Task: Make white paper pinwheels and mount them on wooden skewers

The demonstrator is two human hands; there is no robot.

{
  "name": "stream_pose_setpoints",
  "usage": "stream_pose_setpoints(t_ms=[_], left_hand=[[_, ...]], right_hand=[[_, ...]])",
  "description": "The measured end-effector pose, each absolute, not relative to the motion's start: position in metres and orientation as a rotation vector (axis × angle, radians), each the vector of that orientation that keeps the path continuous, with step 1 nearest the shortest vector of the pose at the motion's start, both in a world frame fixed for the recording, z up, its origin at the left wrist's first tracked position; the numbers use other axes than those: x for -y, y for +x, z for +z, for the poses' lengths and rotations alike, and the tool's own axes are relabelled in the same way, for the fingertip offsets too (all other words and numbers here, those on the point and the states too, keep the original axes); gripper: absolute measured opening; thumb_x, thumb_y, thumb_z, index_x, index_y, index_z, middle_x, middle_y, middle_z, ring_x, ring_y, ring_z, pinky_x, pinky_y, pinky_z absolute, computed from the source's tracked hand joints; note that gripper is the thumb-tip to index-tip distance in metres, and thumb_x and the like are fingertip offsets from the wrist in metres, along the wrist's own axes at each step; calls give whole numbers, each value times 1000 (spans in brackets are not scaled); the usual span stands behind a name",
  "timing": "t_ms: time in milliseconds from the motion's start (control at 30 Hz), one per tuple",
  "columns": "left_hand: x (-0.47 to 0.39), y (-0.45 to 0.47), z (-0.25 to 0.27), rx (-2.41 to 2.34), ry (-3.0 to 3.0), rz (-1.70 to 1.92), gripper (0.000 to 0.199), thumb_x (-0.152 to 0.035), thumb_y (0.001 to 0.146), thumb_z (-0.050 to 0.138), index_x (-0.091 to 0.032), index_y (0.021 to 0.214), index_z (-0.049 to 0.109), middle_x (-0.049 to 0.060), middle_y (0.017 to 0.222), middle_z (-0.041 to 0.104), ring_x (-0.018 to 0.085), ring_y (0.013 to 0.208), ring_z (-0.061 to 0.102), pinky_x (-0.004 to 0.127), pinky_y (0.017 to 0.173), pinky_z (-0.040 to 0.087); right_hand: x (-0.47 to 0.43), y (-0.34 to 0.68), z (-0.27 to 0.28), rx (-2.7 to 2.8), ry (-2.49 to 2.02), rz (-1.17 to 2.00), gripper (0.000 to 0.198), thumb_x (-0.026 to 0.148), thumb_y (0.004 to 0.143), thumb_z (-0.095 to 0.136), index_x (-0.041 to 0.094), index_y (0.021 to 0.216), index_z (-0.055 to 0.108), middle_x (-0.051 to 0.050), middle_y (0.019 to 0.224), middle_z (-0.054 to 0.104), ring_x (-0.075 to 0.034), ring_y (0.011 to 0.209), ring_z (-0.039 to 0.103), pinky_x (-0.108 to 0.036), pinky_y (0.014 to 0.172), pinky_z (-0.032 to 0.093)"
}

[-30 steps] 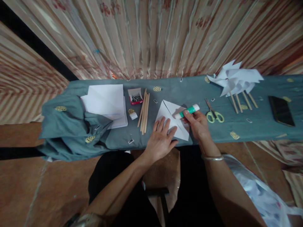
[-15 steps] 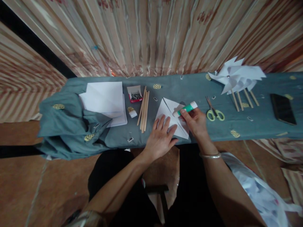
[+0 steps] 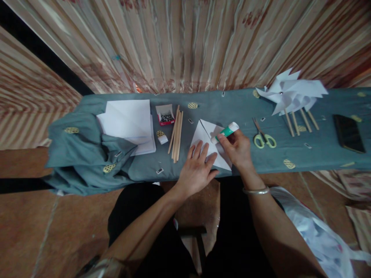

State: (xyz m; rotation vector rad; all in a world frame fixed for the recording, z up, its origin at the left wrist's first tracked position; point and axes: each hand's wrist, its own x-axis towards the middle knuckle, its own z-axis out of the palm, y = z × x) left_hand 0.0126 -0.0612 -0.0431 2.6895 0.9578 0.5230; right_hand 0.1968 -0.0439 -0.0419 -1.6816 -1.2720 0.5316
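Observation:
A square of white paper with diagonal slits lies on the cloth in front of me. My left hand rests on it with fingers spread, pressing its lower left part. In my right hand is a green and white glue stick, tilted, its tip at the middle of the paper. The fingers of that hand cover part of the paper's right side. Just right of this hand lie scissors with yellow-green handles. A bundle of wooden sticks lies left of the paper.
A stack of white paper, an open red box of metal pins and a small white block are on the left. Finished paper pinwheels and a black phone lie on the right. A curtain hangs behind.
My right hand has shifted slightly left with the glue stick, which now tilts more steeply over the paper's middle. My left hand stays where it was.

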Motion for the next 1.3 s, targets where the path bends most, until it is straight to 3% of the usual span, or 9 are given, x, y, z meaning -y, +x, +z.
stream_pose_setpoints(t_ms=[300, 767, 1300], left_hand=[[62, 13, -44, -967, 2668, 521, 52, -42, 88, 60, -16, 132, 51, 24, 152, 34, 41, 145, 24, 61, 113, 29], [62, 13, -43, -969, 2656, 498, 53, -42, 89, 58, -15, 133, 51, 25, 150, 36, 42, 146, 23, 60, 115, 26], [62, 14, -43, -983, 2646, 528, 50, -45, 89, 57, -17, 130, 53, 22, 150, 38, 39, 146, 25, 61, 113, 29]], right_hand=[[45, 187, -34, 1324, -1776, 385, 26, 46, 80, 67, 21, 85, 63, -3, 74, 69, -21, 67, 63, -33, 65, 47], [47, 185, -29, 1458, -1793, 328, 34, 55, 82, 60, 21, 88, 62, -3, 71, 68, -19, 62, 59, -31, 60, 43], [52, 178, -17, 1587, -1813, 294, 29, 52, 85, 57, 23, 84, 60, -3, 68, 65, -19, 61, 59, -30, 58, 43]])
